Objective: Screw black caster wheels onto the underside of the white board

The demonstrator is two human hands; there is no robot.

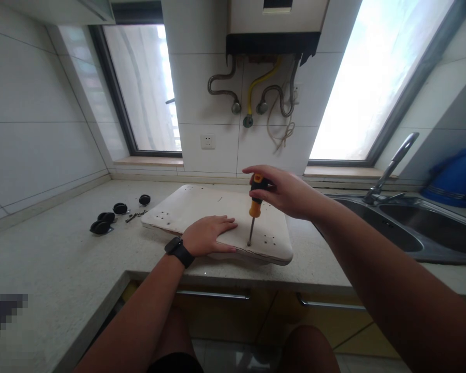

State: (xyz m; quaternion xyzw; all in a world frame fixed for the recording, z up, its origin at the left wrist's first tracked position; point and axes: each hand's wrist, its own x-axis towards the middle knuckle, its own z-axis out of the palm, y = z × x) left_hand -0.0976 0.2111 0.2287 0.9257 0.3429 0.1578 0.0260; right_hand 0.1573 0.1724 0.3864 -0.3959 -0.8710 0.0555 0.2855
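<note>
A white board with rounded corners (202,204) lies flat on the counter, with small groups of holes near its corners. My left hand (209,233) rests on it, fingers stretched out and pressing flat near the front edge. Above its right part, my right hand (275,189) grips the black and orange handle of a screwdriver (255,207). The shaft stands nearly upright, and its tip meets a screw (249,243) close to the board's front edge. Left of the board sit several black caster wheels (120,208), beside a small pile of screws (136,215).
A steel double sink (396,225) with a tap (392,166) is set into the counter (77,269) at the right. Behind it stands a blue object (456,176). A water heater (275,20) with hoses hangs on the wall. Cabinet handles (213,295) stick out below the counter edge.
</note>
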